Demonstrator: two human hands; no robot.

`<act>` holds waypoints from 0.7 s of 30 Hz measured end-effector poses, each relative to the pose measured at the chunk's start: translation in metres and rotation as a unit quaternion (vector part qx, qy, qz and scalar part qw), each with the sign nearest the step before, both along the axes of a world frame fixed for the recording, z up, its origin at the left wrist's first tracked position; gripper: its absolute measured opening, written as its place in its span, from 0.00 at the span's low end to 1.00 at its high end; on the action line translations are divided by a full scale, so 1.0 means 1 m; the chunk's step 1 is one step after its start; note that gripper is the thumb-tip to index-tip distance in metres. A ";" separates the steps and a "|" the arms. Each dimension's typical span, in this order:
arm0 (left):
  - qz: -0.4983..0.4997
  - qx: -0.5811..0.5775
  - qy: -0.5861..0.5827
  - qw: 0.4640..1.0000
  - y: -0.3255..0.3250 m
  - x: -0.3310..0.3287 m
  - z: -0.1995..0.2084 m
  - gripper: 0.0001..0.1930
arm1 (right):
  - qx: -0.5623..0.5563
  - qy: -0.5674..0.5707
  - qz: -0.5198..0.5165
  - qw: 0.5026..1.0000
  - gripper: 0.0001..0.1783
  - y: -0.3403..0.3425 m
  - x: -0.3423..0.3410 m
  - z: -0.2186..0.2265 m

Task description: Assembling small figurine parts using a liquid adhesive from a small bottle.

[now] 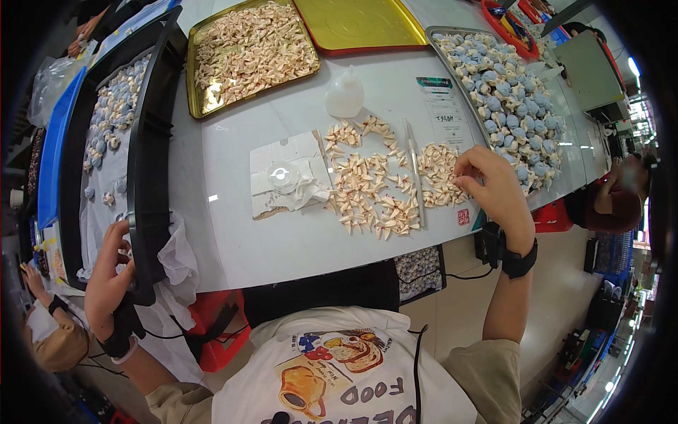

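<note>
My left hand (108, 281) reaches over the near end of a black tray (146, 162) at the left. Its thumb and forefinger are apart, with a small pale piece (126, 248) near the gap. Blue-and-cream ball-shaped pieces (116, 106) lie on the tray's white lining. On the table at the right, my right hand (496, 189) has thumb and fingertips pinched together at a small pile of cream, pointed pieces (438, 173). Whatever sits between those fingertips is too small to make out. A clear rod (412, 169) separates this pile from a larger spread of cream pieces (367, 180).
A gold tray (191, 92) of cream pieces stands at the back, beside an emptier gold tray (364, 25). A white squeeze bottle (345, 95) and a cardboard piece (279, 159) with a clear round dish (283, 177) sit mid-table. Far right, a metal tray (452, 60) holds many blue-and-cream pieces.
</note>
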State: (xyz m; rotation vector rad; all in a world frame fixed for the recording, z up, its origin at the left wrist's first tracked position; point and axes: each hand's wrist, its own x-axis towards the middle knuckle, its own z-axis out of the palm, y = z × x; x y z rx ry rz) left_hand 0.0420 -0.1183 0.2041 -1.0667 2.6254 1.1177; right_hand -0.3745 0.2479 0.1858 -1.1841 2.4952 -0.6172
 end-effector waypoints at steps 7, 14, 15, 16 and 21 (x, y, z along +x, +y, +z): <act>0.033 -0.050 -0.037 0.998 0.016 -0.017 0.009 0.24 | -0.023 0.040 0.026 0.999 0.07 -0.003 -0.002 -0.006; 0.002 -0.078 -0.022 0.997 0.016 -0.019 0.011 0.20 | -0.078 0.024 0.022 0.996 0.07 -0.001 -0.002 -0.006; 0.013 -0.066 -0.032 0.997 0.015 -0.021 0.010 0.20 | -0.088 0.035 0.014 0.995 0.07 -0.001 0.001 -0.004; 0.023 -0.054 -0.041 0.997 0.015 -0.025 0.009 0.19 | -0.097 0.048 0.004 0.994 0.06 -0.001 0.001 -0.001; 0.066 -0.047 -0.071 0.994 0.016 -0.028 0.009 0.16 | -0.118 0.091 0.031 0.988 0.08 -0.006 0.004 0.002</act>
